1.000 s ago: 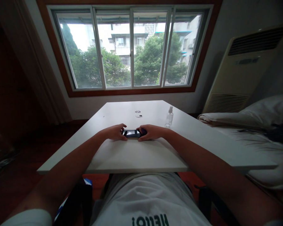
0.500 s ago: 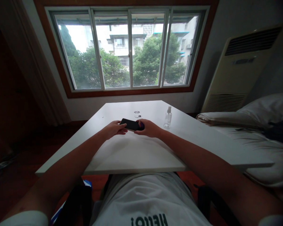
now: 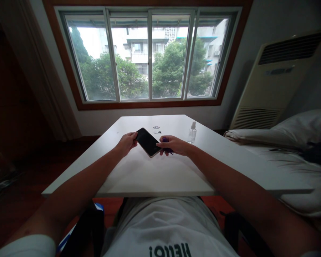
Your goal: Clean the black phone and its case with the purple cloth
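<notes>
A black smartphone with a dark screen is held tilted above the white table, its lower right corner dipping toward me. My left hand is closed on its upper left end, thumb and fingers pinching the edge. At the other end, the thumb of my right hand lies over the phone's right edge. Bunched in the fingers of that hand is a small dark purple piece that looks like cloth, mostly hidden. Beyond the right wrist, a clear spray bottle stands upright on the table.
Two small round items lie on the white table past the phone. A bed or sofa with pale bedding borders the right side, below a floor-standing air conditioner. Windows face me behind the table.
The phone has turned from nearly level to a steeper slant, its screen now more toward me. My right hand has shifted slightly right, showing more of the purple piece.
</notes>
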